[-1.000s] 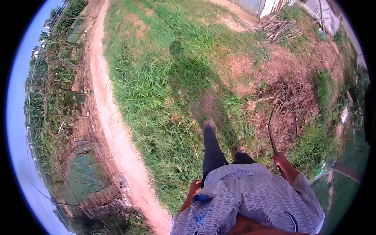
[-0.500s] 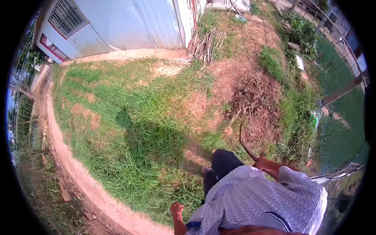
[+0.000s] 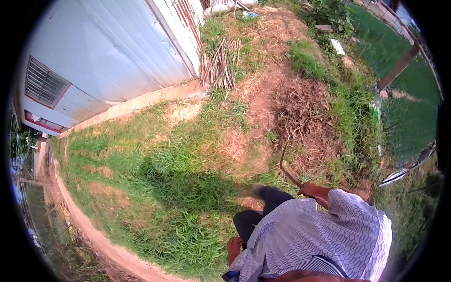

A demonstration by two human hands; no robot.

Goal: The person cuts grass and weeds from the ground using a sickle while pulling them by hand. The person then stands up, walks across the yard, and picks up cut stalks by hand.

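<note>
My right hand (image 3: 308,189) is closed around the handle of a sickle (image 3: 287,170), a thin, dark, curved tool whose tip points away over the ground. My left hand (image 3: 234,245) hangs low beside my dark-trousered leg (image 3: 246,223), its fingers curled in and nothing visible in them. Green grass (image 3: 192,188) covers the ground ahead of both hands. Beyond the sickle lies a heap of dry brown plant stalks (image 3: 305,115).
A pale metal-walled building (image 3: 108,51) with a barred window (image 3: 46,82) stands at the upper left. Cut sticks (image 3: 219,66) are piled by its corner. A dirt path (image 3: 94,225) curves along the left. Green netting (image 3: 408,120) and a post (image 3: 399,67) line the right.
My view has turned, and the building now sits lower and further left. My legs have changed position in a step. My left hand has come nearer my leg; the sickle remains in my right.
</note>
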